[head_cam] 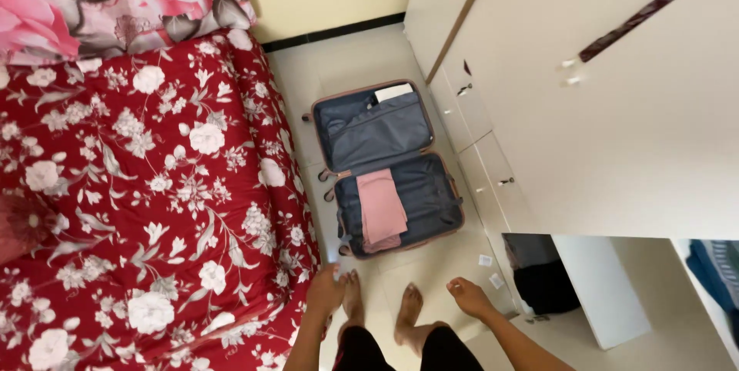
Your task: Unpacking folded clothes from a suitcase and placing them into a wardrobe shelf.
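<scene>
From my remote seat, a stumble looks possible, since the open grey hard-shell suitcase (389, 167) with its folded pink cloth (382, 209) lies on the floor at twelve o'clock of the bare feet, while left hand (325, 288) and right hand (467, 294) hang loosely open, empty, the left brushing the red floral bedspread (138, 186).

Both arms hang down in front of the body. The left hand (325, 288) and the right hand (467, 294) are empty, with fingers loosely curled.

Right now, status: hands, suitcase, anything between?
Left hand empty, at the bed edge; right hand empty, hanging free. Open suitcase on floor ahead, pink folded cloth inside. Only bare feet between.
</scene>
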